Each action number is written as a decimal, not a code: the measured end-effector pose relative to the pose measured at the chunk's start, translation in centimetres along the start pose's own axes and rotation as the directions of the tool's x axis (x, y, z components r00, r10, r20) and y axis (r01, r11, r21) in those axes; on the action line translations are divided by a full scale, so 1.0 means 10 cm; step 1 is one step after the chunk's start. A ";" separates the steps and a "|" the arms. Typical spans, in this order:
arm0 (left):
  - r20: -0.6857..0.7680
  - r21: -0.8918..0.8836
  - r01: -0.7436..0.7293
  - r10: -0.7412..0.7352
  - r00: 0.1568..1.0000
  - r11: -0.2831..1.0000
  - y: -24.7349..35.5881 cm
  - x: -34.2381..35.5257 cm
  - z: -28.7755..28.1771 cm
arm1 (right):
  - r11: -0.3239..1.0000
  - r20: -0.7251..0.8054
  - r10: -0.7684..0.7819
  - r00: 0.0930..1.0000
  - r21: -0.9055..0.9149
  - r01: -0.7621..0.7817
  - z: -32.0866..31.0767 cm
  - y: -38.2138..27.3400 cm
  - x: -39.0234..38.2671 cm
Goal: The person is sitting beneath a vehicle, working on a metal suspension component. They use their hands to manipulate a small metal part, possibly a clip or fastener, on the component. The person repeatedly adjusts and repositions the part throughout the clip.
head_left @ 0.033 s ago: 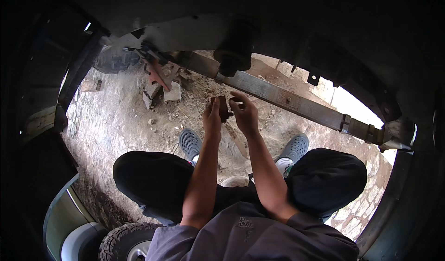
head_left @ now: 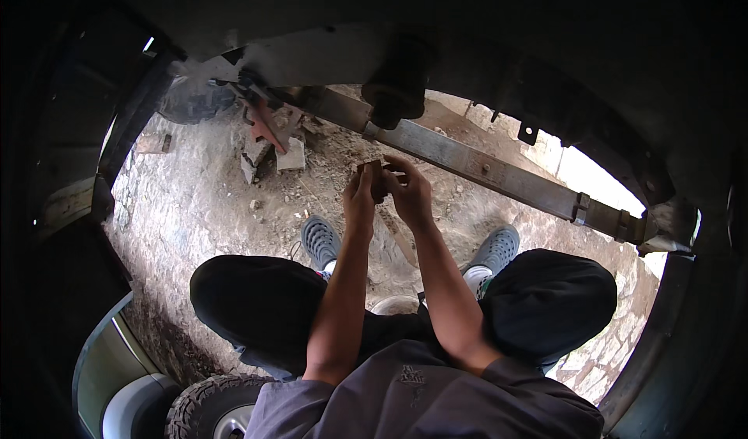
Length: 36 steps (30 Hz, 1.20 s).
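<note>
In front of me, between my feet and a metal beam, my left hand (head_left: pixel 358 205) grips a small, dark reddish-brown block-like piece (head_left: pixel 375 172). Its thumb lies along the near face. My right hand (head_left: pixel 410 197) has its curled fingers against the right side of the same piece, with the index finger reaching over toward its top edge. Both hands are close together, and the lower part of the piece is partly hidden by the fingers. What exactly the piece is, I cannot tell.
A long grey metal beam (head_left: pixel 467 158) crosses just beyond my hands, under a dark vehicle body. A dark cylindrical part (head_left: pixel 395 88) hangs above it. A red stand-like piece (head_left: pixel 266 126) and a pale block (head_left: pixel 291 155) stand at far left. A tyre (head_left: pixel 204 406) is at lower left.
My right hand's fingers have come in against the brown piece, where a gap showed before. The piece has turned slightly, and my left hand has shifted a little to the right.
</note>
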State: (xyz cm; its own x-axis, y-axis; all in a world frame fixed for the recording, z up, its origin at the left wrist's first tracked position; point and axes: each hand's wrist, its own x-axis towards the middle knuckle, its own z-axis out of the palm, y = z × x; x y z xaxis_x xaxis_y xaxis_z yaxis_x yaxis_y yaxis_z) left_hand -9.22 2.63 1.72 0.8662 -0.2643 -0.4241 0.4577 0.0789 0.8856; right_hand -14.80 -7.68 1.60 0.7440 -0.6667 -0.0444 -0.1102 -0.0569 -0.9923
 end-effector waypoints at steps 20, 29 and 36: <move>-0.144 0.059 0.125 -0.115 0.983 0.990 -1.25 0.34 -0.78 | 0.601 0.045 0.415 0.909 -0.763 -0.237 -0.42 1.36 -0.30; -0.154 -0.032 0.260 -0.262 0.953 0.965 -1.56 0.32 -0.86 | 0.481 0.109 0.069 0.992 -0.875 0.063 -0.04 1.74 -0.95; -0.172 -0.007 0.140 -0.139 0.975 0.990 -1.43 0.30 -0.85 | 0.601 0.165 0.044 0.985 -0.792 0.106 -0.25 1.60 -0.69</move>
State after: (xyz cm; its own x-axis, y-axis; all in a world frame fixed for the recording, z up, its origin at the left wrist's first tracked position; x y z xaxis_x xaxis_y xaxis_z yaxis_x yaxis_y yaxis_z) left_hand -11.47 8.88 -13.86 0.8157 -0.1032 -0.5692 0.5757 0.0479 0.8162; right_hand -23.37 -5.83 -13.69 0.8371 -0.5366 -0.1065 -0.5093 -0.6934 -0.5098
